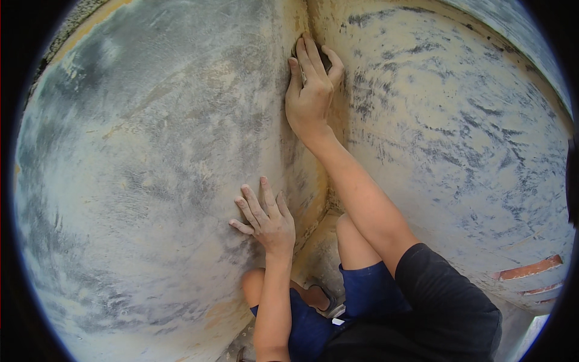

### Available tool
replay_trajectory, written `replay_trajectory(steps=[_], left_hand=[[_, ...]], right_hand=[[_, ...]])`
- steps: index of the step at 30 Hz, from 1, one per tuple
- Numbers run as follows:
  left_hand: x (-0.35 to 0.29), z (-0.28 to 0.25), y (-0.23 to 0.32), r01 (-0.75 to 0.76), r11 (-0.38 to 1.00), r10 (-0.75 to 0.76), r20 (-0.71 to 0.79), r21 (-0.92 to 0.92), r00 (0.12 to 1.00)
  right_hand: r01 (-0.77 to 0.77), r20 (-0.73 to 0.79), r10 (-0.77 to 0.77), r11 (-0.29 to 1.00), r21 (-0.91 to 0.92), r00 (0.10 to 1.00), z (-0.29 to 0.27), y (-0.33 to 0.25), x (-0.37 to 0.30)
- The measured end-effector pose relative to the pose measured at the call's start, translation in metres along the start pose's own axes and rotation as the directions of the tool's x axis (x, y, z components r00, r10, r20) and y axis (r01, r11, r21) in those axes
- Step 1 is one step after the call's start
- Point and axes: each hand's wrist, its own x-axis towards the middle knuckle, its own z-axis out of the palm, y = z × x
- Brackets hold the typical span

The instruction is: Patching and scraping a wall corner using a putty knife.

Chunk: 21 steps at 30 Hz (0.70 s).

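Dusty with pale powder, my right hand (313, 84) reaches up into the corner where two large curved surfaces meet. Its fingers lie over a dark, rounded pad (326, 62) and press it against the corner. Most of that pad is hidden beneath the fingers, so its exact kind does not show. Lower down, my left hand (265, 220) rests with spread fingers on the left curved surface (151, 181), which is grey and white with smeared patches. It holds nothing.
The right curved surface (446, 133) is whitish with dark streaks, and reddish-brown slots (531, 267) show near its lower right. A yellowish seam (313, 199) runs down between both surfaces. My bent knees and one shoe (324, 297) are close below my hands.
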Motion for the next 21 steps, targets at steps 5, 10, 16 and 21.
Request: replay_trajectory(steps=[5, 10, 16, 21], left_hand=[[0.005, 0.004, 0.007, 0.006, 1.0, -0.007, -0.051, -0.019, 0.999], [0.01, 0.009, 0.018, 0.043, 0.997, -0.046, -0.06, -0.057, 0.997], [0.012, 0.015, 0.021, 0.024, 0.997, -0.031, -0.093, -0.067, 0.995], [0.014, 0.012, 0.019, 0.003, 1.0, -0.006, -0.094, -0.031, 0.996]], right_hand=[[-0.003, 0.021, 0.001, 0.996, 0.094, 1.0, -0.011, 0.006, -0.018], [0.05, -0.017, -0.049, 0.996, 0.078, 0.999, -0.002, 0.01, 0.0], [0.014, 0.054, -0.02, 0.994, 0.106, 0.998, -0.013, 0.01, -0.036], [-0.025, 0.105, 0.021, 0.999, 0.036, 0.994, -0.02, 0.011, -0.046]])
